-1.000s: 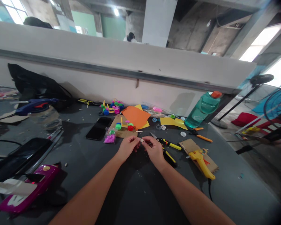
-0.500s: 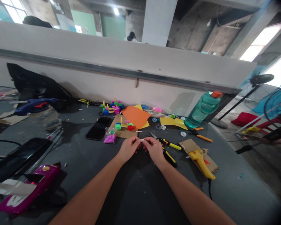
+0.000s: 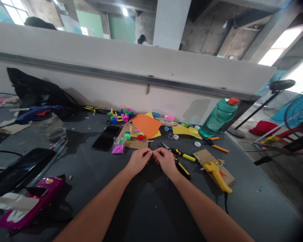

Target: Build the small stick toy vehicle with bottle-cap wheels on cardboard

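My left hand (image 3: 137,161) and my right hand (image 3: 166,160) meet over the dark table (image 3: 151,208), fingertips pinched together on a small pale piece (image 3: 153,152) too small to name. Scissors with yellow and black handles (image 3: 178,154) lie just right of my right hand. A yellow glue gun (image 3: 217,173) rests on a cardboard scrap (image 3: 204,156) further right. A bag of pink bits (image 3: 118,147) and a toy with green and red wheels (image 3: 133,135) lie just beyond my left hand.
Black phone (image 3: 106,137), orange paper (image 3: 146,125) and yellow paper (image 3: 185,131) lie at the back. A teal water bottle (image 3: 217,117) stands back right, orange-handled pliers (image 3: 215,145) nearby. A blue glue gun (image 3: 35,113), a dark tablet (image 3: 17,169) and a magenta case (image 3: 30,205) are at left.
Both hands have drawn slightly closer together, and the pale piece now shows less between the fingertips. Nothing else on the table has moved.
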`<state>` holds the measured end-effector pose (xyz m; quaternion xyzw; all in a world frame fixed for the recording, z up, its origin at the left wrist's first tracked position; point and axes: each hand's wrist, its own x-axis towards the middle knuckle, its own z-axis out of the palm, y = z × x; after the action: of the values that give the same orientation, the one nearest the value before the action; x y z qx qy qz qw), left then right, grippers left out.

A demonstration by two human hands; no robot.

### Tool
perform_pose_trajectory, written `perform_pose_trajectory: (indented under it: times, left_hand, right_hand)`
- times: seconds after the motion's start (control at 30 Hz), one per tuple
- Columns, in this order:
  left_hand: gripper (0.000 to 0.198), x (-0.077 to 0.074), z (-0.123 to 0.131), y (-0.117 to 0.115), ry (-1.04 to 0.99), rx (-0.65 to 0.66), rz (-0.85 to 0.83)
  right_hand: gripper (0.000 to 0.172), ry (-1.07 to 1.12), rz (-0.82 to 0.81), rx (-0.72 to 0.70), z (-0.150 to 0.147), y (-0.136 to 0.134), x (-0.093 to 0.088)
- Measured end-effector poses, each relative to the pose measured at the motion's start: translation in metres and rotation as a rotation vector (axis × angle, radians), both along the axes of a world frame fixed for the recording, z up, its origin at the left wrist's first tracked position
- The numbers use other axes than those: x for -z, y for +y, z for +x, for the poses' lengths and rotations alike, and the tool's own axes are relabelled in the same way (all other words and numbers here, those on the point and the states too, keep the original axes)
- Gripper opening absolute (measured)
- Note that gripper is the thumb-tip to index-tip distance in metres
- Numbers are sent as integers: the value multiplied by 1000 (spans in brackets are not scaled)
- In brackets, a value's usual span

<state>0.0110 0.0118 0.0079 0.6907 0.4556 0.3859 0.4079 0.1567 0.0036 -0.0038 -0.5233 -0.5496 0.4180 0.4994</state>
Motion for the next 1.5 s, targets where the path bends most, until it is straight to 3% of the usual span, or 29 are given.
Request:
perform_pose_trajectory:
  times: [0.3,0.57,0.83,1.27,1.5]
  left_hand:
    - [28,-2,-2,1,36,9,38]
    - [34,2,1,3,-76,-92,-53]
    - [22,3,0,6,-125,-138,-84]
    - [20,1,-1,5,-61,-152,-53]
    - [23,-3,0,8,-304,-138,-232]
  right_hand:
    - [21,-27,-18,19,-1,-1,0]
    - [24,86,-18,27,-2,0,0]
    - [30,48,8,6,-3,3,1]
    - [21,-11,-12,10,-5,3,1]
    - [22,104,-33,10,-5,5,1]
